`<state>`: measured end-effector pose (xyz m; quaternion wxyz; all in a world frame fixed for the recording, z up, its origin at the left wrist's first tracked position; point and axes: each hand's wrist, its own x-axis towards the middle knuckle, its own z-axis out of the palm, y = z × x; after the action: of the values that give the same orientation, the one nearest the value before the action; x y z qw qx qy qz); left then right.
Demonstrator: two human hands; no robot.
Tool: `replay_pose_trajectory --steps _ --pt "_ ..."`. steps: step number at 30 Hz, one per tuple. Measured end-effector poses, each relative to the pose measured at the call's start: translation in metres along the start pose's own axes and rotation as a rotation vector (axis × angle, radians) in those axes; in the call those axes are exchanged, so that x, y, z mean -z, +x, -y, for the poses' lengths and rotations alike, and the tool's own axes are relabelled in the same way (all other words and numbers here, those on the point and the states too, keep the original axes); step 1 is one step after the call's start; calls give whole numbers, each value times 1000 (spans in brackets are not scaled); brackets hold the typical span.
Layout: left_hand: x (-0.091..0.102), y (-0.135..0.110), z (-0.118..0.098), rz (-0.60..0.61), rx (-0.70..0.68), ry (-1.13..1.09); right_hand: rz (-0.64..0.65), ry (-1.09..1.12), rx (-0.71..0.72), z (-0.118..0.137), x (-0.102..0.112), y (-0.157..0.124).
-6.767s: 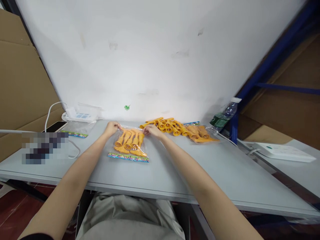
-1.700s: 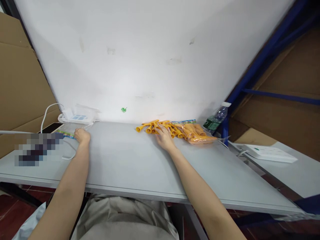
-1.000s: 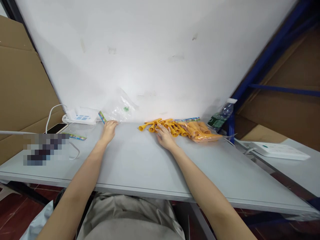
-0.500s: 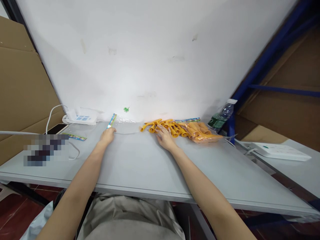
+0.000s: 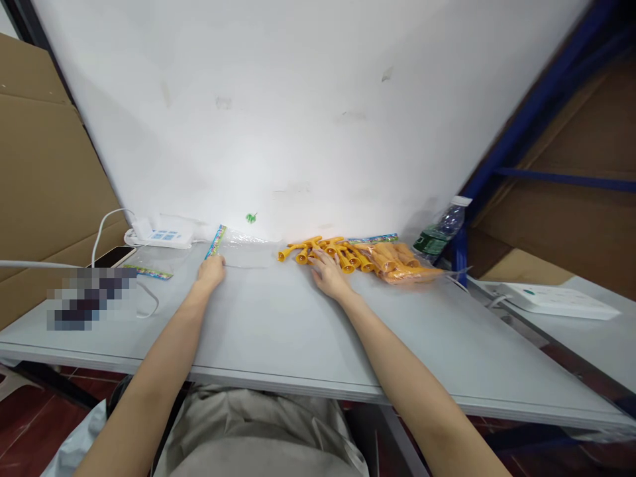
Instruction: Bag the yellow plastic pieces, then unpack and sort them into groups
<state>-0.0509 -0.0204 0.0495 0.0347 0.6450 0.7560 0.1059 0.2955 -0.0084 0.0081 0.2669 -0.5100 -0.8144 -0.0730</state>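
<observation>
My left hand (image 5: 212,272) is closed on the printed header end of a clear plastic bag (image 5: 248,250), which lies flat on the table towards the right. My right hand (image 5: 328,273) rests with fingers spread at the near edge of a pile of yellow plastic horns (image 5: 349,262), touching some of them. Just right of the pile lies another clear bag with several yellow horns inside (image 5: 402,265), its printed strip (image 5: 372,238) towards the wall.
At left are a power strip (image 5: 171,236), a phone (image 5: 115,256), a flat bag with a printed strip (image 5: 149,272) and white cables. A water bottle (image 5: 442,232) leans at the back right. A white box (image 5: 556,300) lies on the neighbouring surface. Cardboard (image 5: 40,165) stands left.
My left hand has shifted slightly left, drawing the clear bag's header end with it; the bag lies flatter. My right hand has stayed at the yellow horns.
</observation>
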Motion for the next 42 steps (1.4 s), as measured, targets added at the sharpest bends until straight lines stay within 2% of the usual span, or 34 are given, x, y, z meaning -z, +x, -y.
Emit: replay_pose_trajectory --steps 5,10,14,19,24,31,37,40,42 --pt "2 -1 -2 9 41 0 -11 -2 72 14 1 4" --pt "2 -2 -4 -17 109 18 77 -16 102 44 -3 23" --pt "1 -1 -2 -46 130 31 142 -43 29 65 -11 44" --pt "-5 1 6 -94 89 86 239 3 -155 81 -23 63" --pt "-12 5 11 -105 74 95 208 19 -238 91 -23 64" --pt "-21 9 13 -32 96 80 152 -22 -328 82 -12 47" --pt "-23 8 11 37 120 82 93 -14 -365 62 -17 30" --pt "-22 8 11 60 122 82 74 55 -371 52 -18 30" --pt "-22 9 11 59 122 79 61 149 -425 45 -16 32"
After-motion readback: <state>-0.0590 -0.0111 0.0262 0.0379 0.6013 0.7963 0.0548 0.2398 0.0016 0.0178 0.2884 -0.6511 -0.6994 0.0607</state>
